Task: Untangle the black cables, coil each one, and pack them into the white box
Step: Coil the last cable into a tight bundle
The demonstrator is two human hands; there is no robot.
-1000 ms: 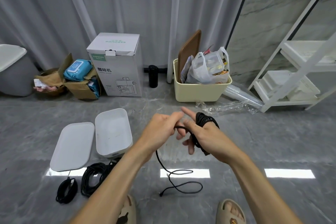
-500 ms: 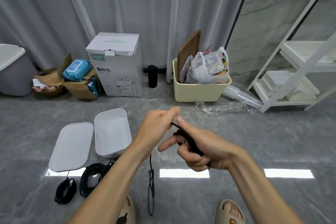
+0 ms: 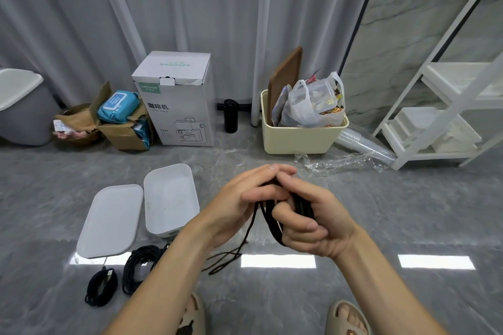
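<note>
Right hand (image 3: 313, 221) grips a black cable (image 3: 272, 221) wound into loops; left hand (image 3: 245, 204) pinches its loose end. Coiling is underway. Next, I think, wrap the tail, then drop it in the white box (image 3: 170, 198) nearby on the floor.

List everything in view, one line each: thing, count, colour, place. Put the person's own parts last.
cable in hand: 1, black, wound round the right hand, its tail hanging to the floor
coiled cables: 2, black, on the floor near the lid
box: 1, white, open, on the floor
lid: 1, white, flat beside the box
carton: 1, white, by the curtain
flask: 1, black, by the curtain
tub: 1, cream, holding bags and a brown board
cardboard box: 1, brown, holding blue packs
bin: 1, grey, far left
shelf: 1, white, right
slippers: 2, beige, bottom edge
left hand: pinches the cable
right hand: grips the coil
</note>
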